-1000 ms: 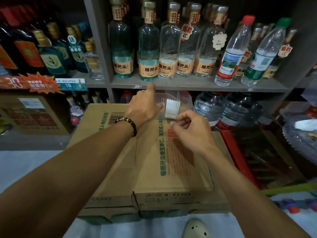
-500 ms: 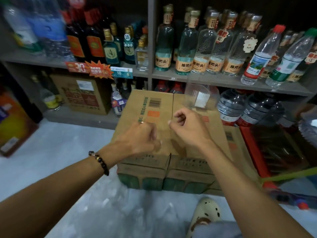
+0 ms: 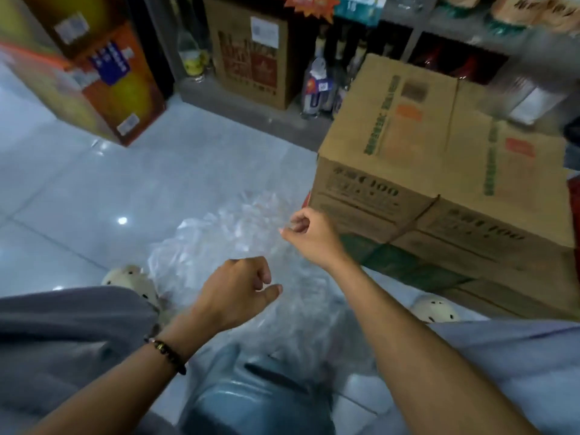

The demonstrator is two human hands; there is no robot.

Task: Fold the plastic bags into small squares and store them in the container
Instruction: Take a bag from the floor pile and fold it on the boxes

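Note:
A heap of crumpled clear plastic bags (image 3: 238, 246) lies on the tiled floor between my feet. My left hand (image 3: 241, 290) hovers over the near part of the heap, fingers curled in, and I see nothing in it. My right hand (image 3: 309, 233) hangs over the heap's right edge, beside the cardboard boxes, fingers and thumb curled together with nothing visible between them. The clear plastic container (image 3: 527, 98), blurred, stands on the far right of the box tops with white folded squares inside.
Stacked cardboard boxes (image 3: 439, 158) fill the right side. Orange cartons (image 3: 103, 83) stand at the left, and a shelf base with a carton (image 3: 251, 51) and bottles is behind. My cream clogs (image 3: 131, 277) flank the heap. A blue-grey stool (image 3: 257, 400) sits under me.
My view has swung down and left from the box top to the floor. Both hands left the container and boxes and dropped over the heap of bags.

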